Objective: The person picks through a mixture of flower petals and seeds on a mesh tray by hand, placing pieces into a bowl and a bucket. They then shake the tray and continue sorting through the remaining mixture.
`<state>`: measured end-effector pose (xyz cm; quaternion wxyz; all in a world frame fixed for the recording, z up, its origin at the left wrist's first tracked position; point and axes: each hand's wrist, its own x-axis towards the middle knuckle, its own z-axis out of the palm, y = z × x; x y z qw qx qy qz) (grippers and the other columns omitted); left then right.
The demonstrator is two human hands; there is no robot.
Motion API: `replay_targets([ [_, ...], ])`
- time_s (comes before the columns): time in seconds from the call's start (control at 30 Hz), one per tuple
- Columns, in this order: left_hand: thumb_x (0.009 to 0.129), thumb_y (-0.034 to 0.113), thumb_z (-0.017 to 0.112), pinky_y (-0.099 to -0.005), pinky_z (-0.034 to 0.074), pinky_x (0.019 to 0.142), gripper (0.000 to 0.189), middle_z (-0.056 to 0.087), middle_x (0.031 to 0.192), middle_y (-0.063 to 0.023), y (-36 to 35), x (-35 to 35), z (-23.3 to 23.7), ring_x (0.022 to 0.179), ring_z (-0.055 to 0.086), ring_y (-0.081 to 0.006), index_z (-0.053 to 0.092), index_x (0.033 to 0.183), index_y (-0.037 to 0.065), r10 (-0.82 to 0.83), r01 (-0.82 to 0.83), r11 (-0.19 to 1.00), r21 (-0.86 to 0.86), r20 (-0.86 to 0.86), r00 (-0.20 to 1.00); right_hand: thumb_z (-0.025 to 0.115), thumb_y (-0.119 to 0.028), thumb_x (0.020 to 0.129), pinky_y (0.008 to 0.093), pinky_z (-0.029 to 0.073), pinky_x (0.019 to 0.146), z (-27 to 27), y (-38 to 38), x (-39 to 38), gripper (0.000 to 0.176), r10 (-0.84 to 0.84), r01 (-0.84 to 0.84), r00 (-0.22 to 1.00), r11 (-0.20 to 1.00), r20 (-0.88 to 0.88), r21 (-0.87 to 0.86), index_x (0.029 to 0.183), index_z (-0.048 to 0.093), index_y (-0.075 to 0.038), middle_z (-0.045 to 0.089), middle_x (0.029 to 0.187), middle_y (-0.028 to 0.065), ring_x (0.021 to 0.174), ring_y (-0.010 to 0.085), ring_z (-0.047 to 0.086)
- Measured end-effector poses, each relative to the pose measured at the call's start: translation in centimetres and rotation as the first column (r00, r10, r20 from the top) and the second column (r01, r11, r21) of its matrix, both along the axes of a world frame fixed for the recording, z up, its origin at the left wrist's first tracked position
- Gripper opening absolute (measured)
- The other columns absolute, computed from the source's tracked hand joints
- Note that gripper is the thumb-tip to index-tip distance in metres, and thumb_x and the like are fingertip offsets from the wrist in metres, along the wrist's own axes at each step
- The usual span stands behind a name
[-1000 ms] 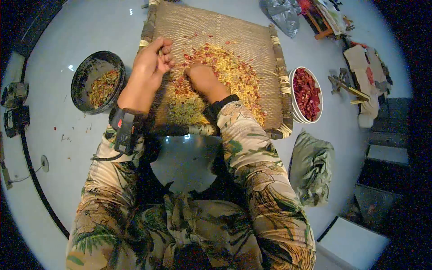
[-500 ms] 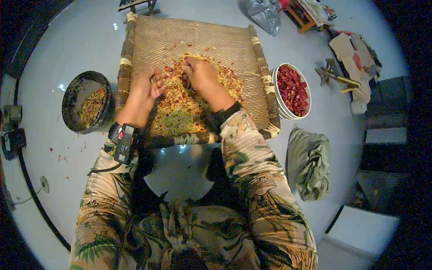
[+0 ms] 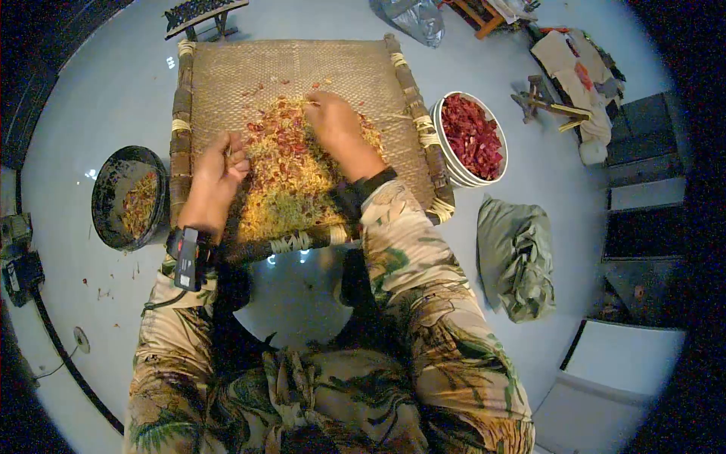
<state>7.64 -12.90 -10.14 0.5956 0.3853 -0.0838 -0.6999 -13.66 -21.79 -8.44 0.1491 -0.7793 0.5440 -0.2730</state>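
A heap of yellow seeds and broken dried red chilli pieces [image 3: 291,163] lies on a woven mat stretched in a wooden frame [image 3: 249,64], with a greenish patch at its near side. Over the heap's far right part is my right hand [image 3: 338,130], its fingers closed in a pinch; what is in them is hidden. My left hand [image 3: 219,175] hovers by the heap's left edge, fingers curled towards the thumb. Whether it holds a small piece I cannot make out. A strap with a small dark device circles the left wrist.
Left of the frame stands a black tub [image 3: 162,181] with some seed and chilli mix inside. A white bucket [image 3: 503,147] full of red chilli pieces is at the right. Nearer lies a green cloth sack [image 3: 514,257]. Wooden stools and a grey plastic bag [image 3: 416,19] are farther back.
The whole view has shifted, so the frame appears farther left. Relative to the heap, my right hand has moved rightward. My left hand stays near the left edge, its fingers curled.
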Motion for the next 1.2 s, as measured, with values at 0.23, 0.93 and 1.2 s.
replay_targets([
  [0.23,0.092,0.023,0.045,-0.0221,0.03,0.044,0.016,0.042,0.067,0.002,0.4,-0.6,4.3,0.051,0.035,-0.008,0.048,0.088,0.008,0.006,-0.007,1.0,-0.024,-0.026,1.0,0.052,-0.039,0.083,0.0449,0.04,0.09,-6.4,-2.6,-7.4,0.053,-0.284,0.343,0.924,0.911,-0.256,0.227,0.119,0.046,0.0,0.049,0.117,0.0278,0.105,0.0412,0.049],
  [0.93,0.091,0.022,0.044,-0.0238,0.031,0.044,0.018,0.044,0.068,-0.0004,0.3,0.7,6.3,0.05,0.036,-0.0098,0.05,0.089,0.005,0.115,-0.116,0.992,-0.049,-0.018,0.993,0.046,-0.049,0.083,0.0461,0.039,0.089,-6.4,-8.0,1.7,0.057,0.091,0.026,0.865,0.974,-0.493,0.225,0.113,0.053,-0.001,0.054,0.107,0.0288,0.104,0.0411,0.049],
  [1.2,0.091,0.023,0.046,-0.0215,0.03,0.045,0.016,0.043,0.066,0.0022,0.8,0.6,7.3,0.05,0.036,-0.0076,0.049,0.086,0.008,0.13,-0.131,0.988,-0.082,-0.024,0.991,0.05,-0.04,0.083,0.0463,0.041,0.086,-8.6,-4.9,7.9,0.043,0.324,-0.364,0.878,0.93,-0.351,-0.051,0.105,0.058,-0.004,0.051,0.112,0.0238,0.1,0.0375,0.05],
])
